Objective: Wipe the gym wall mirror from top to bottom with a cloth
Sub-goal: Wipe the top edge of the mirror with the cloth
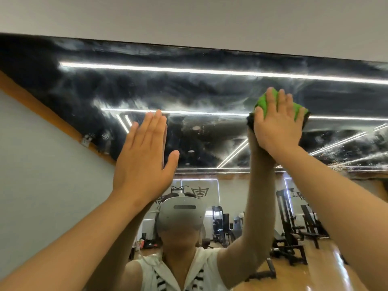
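Observation:
The wall mirror (pixel 199 95) fills the view, its upper band streaked with white smears. My right hand (pixel 277 124) is raised high and presses a green cloth (pixel 298 111) flat against the glass, fingers straight and spread over it. To the left, my left hand (pixel 144 156) lies flat on the mirror, fingers straight and together, thumb out, holding nothing. Both arms reach up from the bottom corners.
The mirror's top edge (pixel 189 46) meets a pale wall above. An orange-edged grey wall (pixel 42 164) borders the mirror on the left, with a small clip (pixel 86 140) at its edge. The glass reflects a person wearing a headset and gym machines (pixel 294 227).

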Action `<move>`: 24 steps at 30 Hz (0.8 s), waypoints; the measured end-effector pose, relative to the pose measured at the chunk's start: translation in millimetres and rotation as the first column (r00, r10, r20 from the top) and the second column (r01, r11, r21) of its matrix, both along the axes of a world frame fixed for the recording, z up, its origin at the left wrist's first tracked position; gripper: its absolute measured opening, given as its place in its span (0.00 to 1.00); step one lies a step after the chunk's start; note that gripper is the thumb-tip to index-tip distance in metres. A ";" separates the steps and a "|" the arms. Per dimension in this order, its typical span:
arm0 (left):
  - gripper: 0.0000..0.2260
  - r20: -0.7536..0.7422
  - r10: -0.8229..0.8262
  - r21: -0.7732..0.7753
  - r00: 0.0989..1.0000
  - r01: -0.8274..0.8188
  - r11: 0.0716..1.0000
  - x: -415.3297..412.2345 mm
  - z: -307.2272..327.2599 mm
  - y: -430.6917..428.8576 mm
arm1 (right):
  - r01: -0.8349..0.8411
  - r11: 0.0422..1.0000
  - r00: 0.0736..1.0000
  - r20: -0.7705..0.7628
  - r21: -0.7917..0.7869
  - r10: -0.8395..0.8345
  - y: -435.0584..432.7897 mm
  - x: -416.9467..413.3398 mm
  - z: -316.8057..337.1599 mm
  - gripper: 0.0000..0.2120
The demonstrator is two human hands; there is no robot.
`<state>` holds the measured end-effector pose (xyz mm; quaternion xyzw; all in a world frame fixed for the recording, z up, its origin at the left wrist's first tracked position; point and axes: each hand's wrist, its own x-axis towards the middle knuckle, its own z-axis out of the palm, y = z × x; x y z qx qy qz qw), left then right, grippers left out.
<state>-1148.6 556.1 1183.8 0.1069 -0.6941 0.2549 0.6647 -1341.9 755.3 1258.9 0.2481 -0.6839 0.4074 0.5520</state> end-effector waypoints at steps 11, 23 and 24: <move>0.37 -0.018 -0.057 0.038 0.998 0.058 0.998 0.5 2.1 -0.6 | 0.030 0.927 0.896 -0.421 0.373 0.140 -93.0 98.8 -14.7 0.29; 0.33 0.027 -0.009 -0.035 1.000 0.010 0.999 0.0 -2.2 -0.1 | -0.080 0.994 0.990 -0.115 0.075 0.088 -49.0 47.5 23.0 0.30; 0.33 0.025 -0.018 -0.035 1.000 0.019 0.999 0.1 -1.7 1.1 | -0.084 0.990 0.981 -0.165 0.113 0.102 -64.9 63.6 21.9 0.30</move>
